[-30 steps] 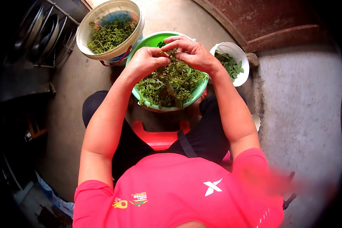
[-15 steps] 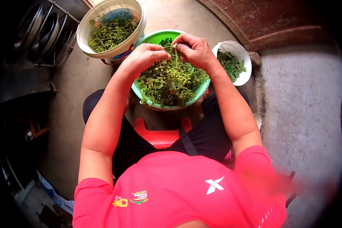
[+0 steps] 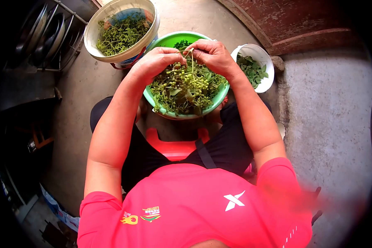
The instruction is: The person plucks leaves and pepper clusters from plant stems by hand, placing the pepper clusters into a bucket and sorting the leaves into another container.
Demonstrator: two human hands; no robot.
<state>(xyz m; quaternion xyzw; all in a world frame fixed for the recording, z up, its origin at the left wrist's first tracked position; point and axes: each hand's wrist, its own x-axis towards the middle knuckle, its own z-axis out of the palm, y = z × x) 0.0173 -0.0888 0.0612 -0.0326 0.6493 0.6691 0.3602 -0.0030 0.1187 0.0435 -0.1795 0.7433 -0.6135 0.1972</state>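
Over a green basin (image 3: pixel 153 101) heaped with sprigs of small green berries and leaves, my two hands work close together. My left hand (image 3: pixel 163 60) is closed, its thumb and fingertips pinching a thin part of a berry sprig (image 3: pixel 193 74). On the other side my right hand (image 3: pixel 215 56) pinches the same sprig near its stem top. The sprig's berry clusters hang down between the hands, just above the heap. Some dark green bits lie at the basin's far side, partly hidden behind my fingers.
A large white bucket (image 3: pixel 91 45) of stripped-looking green stems (image 3: pixel 124 35) stands at the far left. To the right is a smaller white bucket (image 3: pixel 268 78) with green leaves (image 3: pixel 251 71). A red stool (image 3: pixel 171 151) shows between my legs; a metal rack (image 3: pixel 68 12) with pans is at left.
Both hands stay at nearly the same place with the sprig between them. My fingers have shifted slightly on the stem, and the view has moved a little.
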